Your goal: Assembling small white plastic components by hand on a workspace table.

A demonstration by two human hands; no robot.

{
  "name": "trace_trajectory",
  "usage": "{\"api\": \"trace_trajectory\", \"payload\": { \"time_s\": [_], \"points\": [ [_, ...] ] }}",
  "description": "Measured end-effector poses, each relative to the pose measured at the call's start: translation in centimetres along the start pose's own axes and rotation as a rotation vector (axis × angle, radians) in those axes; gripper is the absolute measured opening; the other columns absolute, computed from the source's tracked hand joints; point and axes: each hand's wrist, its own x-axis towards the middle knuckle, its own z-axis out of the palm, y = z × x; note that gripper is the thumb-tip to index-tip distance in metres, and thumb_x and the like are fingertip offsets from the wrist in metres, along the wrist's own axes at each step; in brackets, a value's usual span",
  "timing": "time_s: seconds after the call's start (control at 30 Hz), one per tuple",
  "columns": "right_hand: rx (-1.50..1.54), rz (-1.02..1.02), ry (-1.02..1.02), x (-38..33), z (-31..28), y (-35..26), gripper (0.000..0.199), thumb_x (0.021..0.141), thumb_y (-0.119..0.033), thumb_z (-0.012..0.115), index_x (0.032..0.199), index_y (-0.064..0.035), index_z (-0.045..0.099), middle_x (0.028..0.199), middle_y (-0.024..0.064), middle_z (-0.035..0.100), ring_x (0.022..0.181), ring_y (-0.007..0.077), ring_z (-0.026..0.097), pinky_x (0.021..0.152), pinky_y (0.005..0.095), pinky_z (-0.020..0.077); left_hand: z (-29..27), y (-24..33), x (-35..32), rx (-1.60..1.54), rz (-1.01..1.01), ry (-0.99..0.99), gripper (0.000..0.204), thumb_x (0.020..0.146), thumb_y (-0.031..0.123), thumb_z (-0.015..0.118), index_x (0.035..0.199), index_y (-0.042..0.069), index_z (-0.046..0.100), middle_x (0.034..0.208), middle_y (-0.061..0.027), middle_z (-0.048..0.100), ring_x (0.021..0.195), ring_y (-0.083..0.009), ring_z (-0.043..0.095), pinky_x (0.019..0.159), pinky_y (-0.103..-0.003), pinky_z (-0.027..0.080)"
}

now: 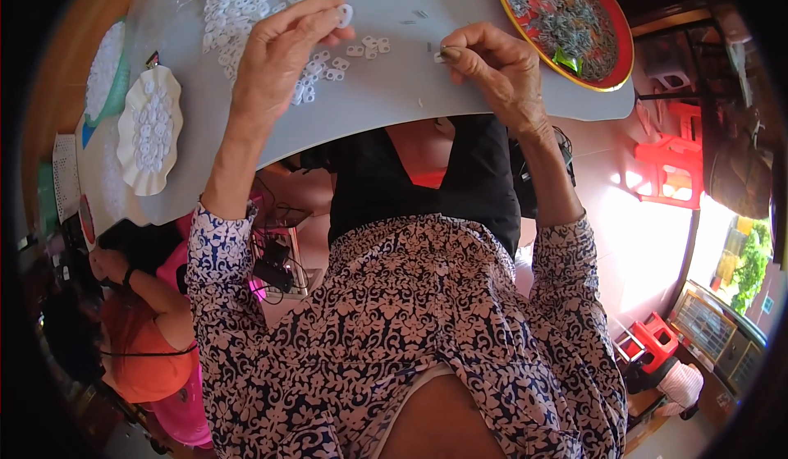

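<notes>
- Plastic, judging by the sheen: in the head view a white piece (345, 16) is gripped between thumb and fingertips of the left hand (277, 65), raised over the grey bench (369, 102).
- Right hand (505, 73): thumb and forefinger meet in a close pinch above the bench; whatever lies between them is too small to tell.
- Because the white piece sits at the very fingertips, a slight loosening could drop it among the loose links (383, 45) nearby (one looks much like another).
- Grey slivers (421, 13), apparently metal, lie loose on the bench; a brushing wrist could scatter them, since nothing fences them in.
- Near the right hand stands a round red tray (621, 49) with a yellow rim, close to the bench's edge; a knock from the forearm might spill its tangled grey bits (587, 20).
- Shapes and textures: the links are flat, rounded and holed; a knobbly white heap (230, 16) spreads beyond the left hand; the cream dish (149, 185) has a wavy, scalloped rim; a shiny green scrap (566, 59) lies crumpled in the tray.
</notes>
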Motion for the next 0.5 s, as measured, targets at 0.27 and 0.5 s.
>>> {"api": "trace_trajectory", "payload": {
  "time_s": [0.27, 0.5],
  "points": [
    [0.09, 0.008, 0.043, 0.1, 0.4, 0.3, 0.014, 0.086, -0.008, 0.064, 0.096, 0.0014, 0.062, 0.078, 0.0021, 0.063, 0.068, 0.0064, 0.058, 0.065, 0.0199, 0.0496, 6.3, -1.9, 0.5, -0.134, 0.016, -0.053, 0.014, 0.089, 0.013, 0.059, 0.097, 0.001, 0.062, 0.084, -0.0001, 0.062, 0.078, -0.0073, 0.059, 0.072, -0.021, 0.044],
    [0.137, -0.054, 0.026, 0.1, 0.0, 0.5, 0.015, 0.088, -0.006, 0.061, 0.1, 0.0008, 0.056, 0.085, 0.0033, 0.063, 0.074, 0.0076, 0.059, 0.067, 0.0217, 0.0515, 7.3, -1.3, 0.9, -0.022, 0.076, -0.042, 0.014, 0.09, 0.012, 0.058, 0.099, 0.001, 0.06, 0.081, 0.0026, 0.059, 0.076, -0.0046, 0.055, 0.07, -0.02, 0.045]
  ]
}}
